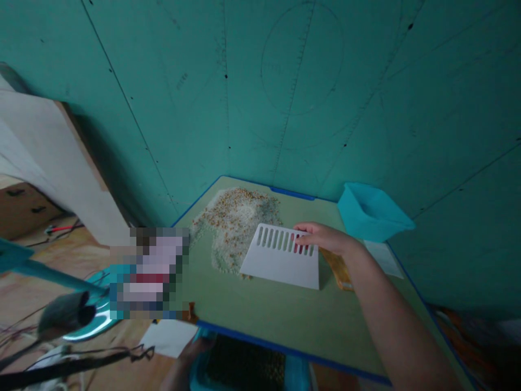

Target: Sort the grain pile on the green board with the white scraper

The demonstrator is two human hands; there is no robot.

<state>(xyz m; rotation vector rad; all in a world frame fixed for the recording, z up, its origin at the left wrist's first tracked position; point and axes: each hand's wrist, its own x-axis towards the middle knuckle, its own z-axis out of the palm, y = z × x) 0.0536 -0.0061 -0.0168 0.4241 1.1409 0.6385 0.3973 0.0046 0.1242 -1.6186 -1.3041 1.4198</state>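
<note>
My right hand (315, 237) grips the top right of a white slotted plate (280, 266), its fingers passing through or behind the slots. The plate stands tilted on the green tabletop (260, 312), against the right side of a spread pile of pale grains mixed with orange-brown kernels (238, 217). At the bottom of the view, my left hand (189, 358) is at the left rim of a blue tub (197, 374), its fingers curled over the edge. Dark, granular contents lie in the tub, just below the table's front edge. Part of the left hand is cut off or dim.
A turquoise bin (370, 214) stands at the table's back right corner. A yellow-brown strip (337, 269) lies beside my right wrist. A blurred-out block covers the table's left edge. A turquoise stand (61, 274) and cables occupy the left; a green wall (252, 98) rises behind.
</note>
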